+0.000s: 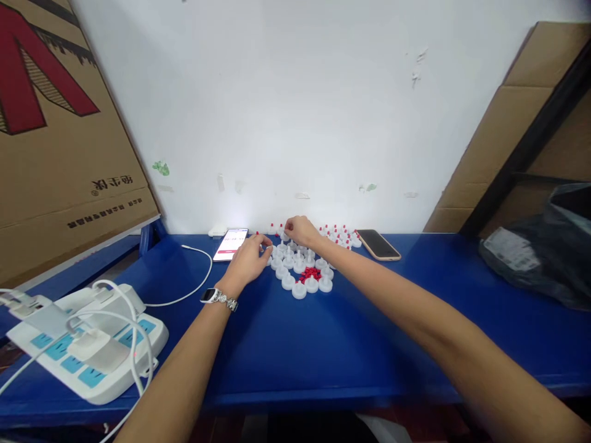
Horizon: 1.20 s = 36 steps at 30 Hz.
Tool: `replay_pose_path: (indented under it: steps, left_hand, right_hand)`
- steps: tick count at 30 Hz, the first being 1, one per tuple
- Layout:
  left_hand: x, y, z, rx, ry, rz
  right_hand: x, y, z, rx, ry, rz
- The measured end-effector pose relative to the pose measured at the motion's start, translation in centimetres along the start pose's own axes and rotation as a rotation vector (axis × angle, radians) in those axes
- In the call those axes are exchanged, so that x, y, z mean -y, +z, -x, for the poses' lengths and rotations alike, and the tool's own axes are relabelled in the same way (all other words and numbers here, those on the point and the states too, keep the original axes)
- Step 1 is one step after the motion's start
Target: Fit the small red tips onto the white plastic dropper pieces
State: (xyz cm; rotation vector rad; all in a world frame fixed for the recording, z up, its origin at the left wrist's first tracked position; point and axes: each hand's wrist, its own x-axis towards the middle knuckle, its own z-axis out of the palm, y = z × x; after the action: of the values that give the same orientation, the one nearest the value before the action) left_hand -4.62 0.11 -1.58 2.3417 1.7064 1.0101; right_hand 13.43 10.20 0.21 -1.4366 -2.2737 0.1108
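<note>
Nearest the camera, two bare forearms stretch forward over the blue surface [351, 344] toward the white wall. Beside the left forearm lies a white multi-socket power strip with pale blue outlets [87, 344], several white plugs and cables pushed into it. The left hand [247, 261], a silver metal wristwatch [217, 298] on its wrist, rests palm down at the left edge of a cluster of small white plastic caps [300, 271], its fingers curled narrow and touching one; whether it actually grips that cap is too small to tell. The right hand [301, 231] hovers over the far side of the cluster, fingers pinched close together, and what they hold cannot be made out. A little heap of tiny red plastic pieces [310, 273] sits among the nearer caps. One lit white smartphone [231, 244] lies left of the cluster, with a white cable trailing nearby, and a dark-screened smartphone in a tan case [377, 244] lies right of it.
</note>
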Motion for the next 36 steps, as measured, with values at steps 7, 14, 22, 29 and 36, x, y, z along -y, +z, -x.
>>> replay_pose_path:
  steps: [7, 14, 22, 29, 36]
  left_hand:
    - [0.1, -0.1, -0.2, -0.016, -0.009, -0.011]
    - [0.6, 0.1, -0.2, -0.019, -0.01, -0.017]
    - [0.7, 0.0, -0.4, -0.035, -0.011, 0.013]
    - [0.8, -0.4, -0.4, -0.043, -0.028, 0.023]
    - [0.0, -0.5, -0.6, -0.011, 0.017, 0.055]
  right_hand:
    - [0.5, -0.1, -2.3, 0.133, -0.045, 0.113]
    - [2.7, 1.2, -4.4, 0.155, -0.042, 0.285]
    - [3.0, 2.5, -5.1, 0.182, -0.038, 0.351]
    - [2.6, 0.1, -3.3, 0.166, -0.079, 0.288]
    - [0.3, -6.0, 4.7, 0.217, -0.238, 0.145]
